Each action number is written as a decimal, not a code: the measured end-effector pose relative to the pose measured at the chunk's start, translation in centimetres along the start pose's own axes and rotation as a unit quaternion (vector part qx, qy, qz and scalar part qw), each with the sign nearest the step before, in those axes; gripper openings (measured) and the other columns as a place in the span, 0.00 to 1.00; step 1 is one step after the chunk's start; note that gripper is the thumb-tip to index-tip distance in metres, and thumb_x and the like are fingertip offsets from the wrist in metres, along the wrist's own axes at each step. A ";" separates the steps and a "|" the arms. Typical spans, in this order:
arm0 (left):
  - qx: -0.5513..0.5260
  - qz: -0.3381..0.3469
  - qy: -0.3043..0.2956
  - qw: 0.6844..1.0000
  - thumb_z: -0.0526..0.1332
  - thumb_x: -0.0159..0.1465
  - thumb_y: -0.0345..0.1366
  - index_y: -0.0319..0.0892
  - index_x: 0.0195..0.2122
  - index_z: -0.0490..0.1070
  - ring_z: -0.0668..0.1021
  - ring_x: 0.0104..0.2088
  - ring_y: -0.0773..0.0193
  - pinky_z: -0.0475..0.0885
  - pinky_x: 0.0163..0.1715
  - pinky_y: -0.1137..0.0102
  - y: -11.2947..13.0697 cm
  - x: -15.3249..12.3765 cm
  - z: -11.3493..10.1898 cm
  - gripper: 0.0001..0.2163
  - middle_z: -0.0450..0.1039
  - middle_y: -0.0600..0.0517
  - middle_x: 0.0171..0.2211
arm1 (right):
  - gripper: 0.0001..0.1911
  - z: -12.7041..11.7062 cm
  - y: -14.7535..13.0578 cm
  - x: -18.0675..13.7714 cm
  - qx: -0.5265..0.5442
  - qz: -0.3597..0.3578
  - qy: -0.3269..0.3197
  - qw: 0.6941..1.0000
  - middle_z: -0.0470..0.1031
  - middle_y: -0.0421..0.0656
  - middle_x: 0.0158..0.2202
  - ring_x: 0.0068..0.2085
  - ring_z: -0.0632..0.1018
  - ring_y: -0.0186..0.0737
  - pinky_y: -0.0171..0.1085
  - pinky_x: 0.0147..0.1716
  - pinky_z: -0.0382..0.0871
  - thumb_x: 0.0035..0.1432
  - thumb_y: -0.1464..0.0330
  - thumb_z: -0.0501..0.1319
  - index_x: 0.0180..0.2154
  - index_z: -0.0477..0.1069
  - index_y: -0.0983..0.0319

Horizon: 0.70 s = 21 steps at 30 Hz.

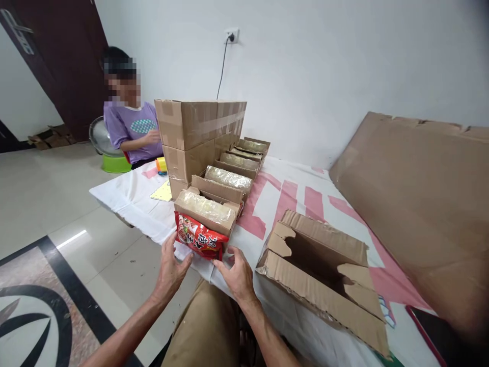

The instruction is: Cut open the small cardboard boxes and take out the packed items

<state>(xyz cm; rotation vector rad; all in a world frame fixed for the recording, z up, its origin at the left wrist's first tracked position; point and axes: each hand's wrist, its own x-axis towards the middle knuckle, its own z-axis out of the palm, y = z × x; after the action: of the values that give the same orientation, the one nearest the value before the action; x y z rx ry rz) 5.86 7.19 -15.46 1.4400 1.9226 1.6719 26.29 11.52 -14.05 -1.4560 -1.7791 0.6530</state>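
A shiny red food packet [200,238] with printed characters stands against the near side of a small open cardboard box [206,208] at the table's front edge. My left hand [170,267] grips the packet's left end, thumb low and fingers partly hidden along its side. At the opposite end, my right hand [237,272] has its thumb at the lower corner and its index finger by the right edge. Behind this box runs a row of similar open boxes, with taped rolls such as the clear-taped bundle [229,177] showing in them.
Closed cardboard boxes [198,122] are stacked behind the row. To the right stand an open cardboard box [324,275], a large cardboard sheet [420,204] and a phone [439,331]. A person in a purple shirt [133,127] sits across the table, near a yellow card [162,191].
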 end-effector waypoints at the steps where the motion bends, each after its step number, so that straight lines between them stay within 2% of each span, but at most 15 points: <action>1: 0.031 0.027 0.009 0.999 0.66 0.60 0.45 0.43 0.67 0.59 0.65 0.67 0.42 0.69 0.60 0.46 -0.2 0.2 0.3 0.35 0.61 0.36 0.65 | 0.29 0.6 0.4 0.1 -0.002 -0.012 0.024 1.000 0.79 0.52 0.51 0.51 0.81 0.55 0.49 0.51 0.76 0.49 0.62 0.71 0.53 0.72 0.61; 4: 0.080 0.088 0.008 0.993 0.68 0.60 0.44 0.44 0.71 0.51 0.57 0.72 0.41 0.60 0.67 0.44 -0.4 0.8 1.6 0.41 0.55 0.36 0.70 | 0.45 2.4 1.3 0.6 0.006 -0.042 0.071 0.997 0.68 0.59 0.64 0.64 0.71 0.62 0.56 0.62 0.67 0.45 0.63 0.73 0.64 0.63 0.64; 7: 0.092 0.115 0.003 0.989 0.67 0.60 0.44 0.42 0.72 0.50 0.57 0.72 0.40 0.58 0.68 0.43 -0.6 1.4 3.1 0.42 0.55 0.35 0.70 | 0.53 3.4 1.8 1.4 0.049 -0.058 0.068 0.995 0.62 0.59 0.68 0.67 0.67 0.62 0.57 0.65 0.64 0.44 0.64 0.74 0.68 0.55 0.64; 12: 0.104 0.102 -0.016 0.989 0.68 0.59 0.45 0.41 0.70 0.55 0.59 0.71 0.38 0.58 0.68 0.43 -0.8 2.2 3.8 0.40 0.57 0.34 0.68 | 0.51 3.4 1.6 2.6 0.113 -0.069 0.056 0.990 0.68 0.56 0.64 0.64 0.71 0.60 0.57 0.64 0.66 0.45 0.66 0.74 0.68 0.57 0.60; 21: 0.132 0.087 -0.045 0.986 0.66 0.58 0.47 0.36 0.67 0.58 0.60 0.69 0.35 0.60 0.66 0.42 0.3 3.9 4.3 0.38 0.57 0.30 0.66 | 0.48 2.9 0.8 3.9 0.143 -0.044 0.065 0.987 0.70 0.54 0.64 0.64 0.71 0.59 0.55 0.64 0.65 0.44 0.68 0.72 0.66 0.59 0.59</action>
<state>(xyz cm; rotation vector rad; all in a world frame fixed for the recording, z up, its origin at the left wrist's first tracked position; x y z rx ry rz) 7.06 12.86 -15.05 1.7955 2.0813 1.4300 24.14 15.65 -15.56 -1.1919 -1.5678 0.7187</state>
